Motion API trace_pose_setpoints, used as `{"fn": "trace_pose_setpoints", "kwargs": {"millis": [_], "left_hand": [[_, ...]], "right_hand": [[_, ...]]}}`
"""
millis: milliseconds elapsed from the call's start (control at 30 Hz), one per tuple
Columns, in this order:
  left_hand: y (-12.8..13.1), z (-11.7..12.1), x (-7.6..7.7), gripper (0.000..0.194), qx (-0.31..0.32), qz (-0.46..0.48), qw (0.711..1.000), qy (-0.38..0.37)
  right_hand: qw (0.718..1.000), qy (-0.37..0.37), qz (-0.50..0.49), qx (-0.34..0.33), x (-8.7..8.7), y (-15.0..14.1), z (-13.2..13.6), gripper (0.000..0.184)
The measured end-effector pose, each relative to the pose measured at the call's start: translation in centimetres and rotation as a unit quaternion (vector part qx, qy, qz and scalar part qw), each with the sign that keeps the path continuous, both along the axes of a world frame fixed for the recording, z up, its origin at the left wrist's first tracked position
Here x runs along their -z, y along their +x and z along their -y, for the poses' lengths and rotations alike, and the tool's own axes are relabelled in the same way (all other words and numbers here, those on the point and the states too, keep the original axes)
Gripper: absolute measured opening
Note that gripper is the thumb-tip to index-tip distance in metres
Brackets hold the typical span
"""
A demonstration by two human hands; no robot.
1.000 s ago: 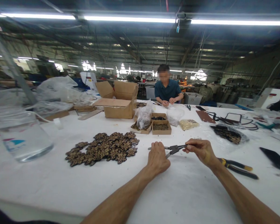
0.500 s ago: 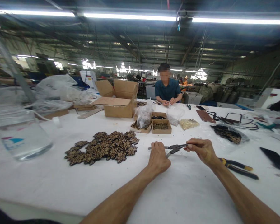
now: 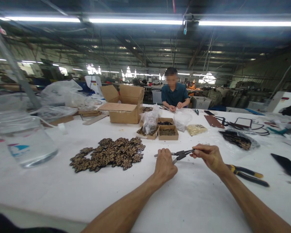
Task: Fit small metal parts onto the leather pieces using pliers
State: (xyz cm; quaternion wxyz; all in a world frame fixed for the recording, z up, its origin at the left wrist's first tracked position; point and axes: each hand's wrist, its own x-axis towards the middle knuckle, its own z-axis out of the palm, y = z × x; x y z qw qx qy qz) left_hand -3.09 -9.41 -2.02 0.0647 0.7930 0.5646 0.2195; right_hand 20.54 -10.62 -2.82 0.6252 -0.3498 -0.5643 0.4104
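My left hand [image 3: 165, 163] is wrapped round the handles of grey long-nosed pliers [image 3: 181, 155], which point to the right. At their tips, my right hand [image 3: 208, 157] pinches with thumb and fingers; whatever small piece sits there is too small and covered to name. To the left lies a pile of leopard-print, bear-shaped patches [image 3: 109, 153] with dark edges. Yellow-and-black cutting pliers [image 3: 249, 174] rest on the table just beyond my right wrist. Tiny dark bits are scattered on the white surface near the tool's tips.
Small cardboard trays [image 3: 168, 133] of metal bits stand ahead, beside a clear plastic bag [image 3: 149, 121] and an open carton [image 3: 123, 113]. A large water jug [image 3: 29, 145] is at left. Across the table [image 3: 126, 197] sits a co-worker [image 3: 175, 94]. A dark phone-like slab [image 3: 285, 165] lies right.
Both hands keep nearly the same place and grip on the pliers. The whole view shifts slightly with the head; nothing else visibly moves.
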Motion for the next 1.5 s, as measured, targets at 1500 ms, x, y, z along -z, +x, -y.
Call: {"fn": "trace_pose_setpoints", "kwargs": {"millis": [1500], "left_hand": [[0.8,1.4,-0.3,0.047,0.027,-0.073,0.996,-0.035]], "right_hand": [[0.995,-0.061,-0.012,-0.074,1.0,-3.4,0.1,0.037]]}}
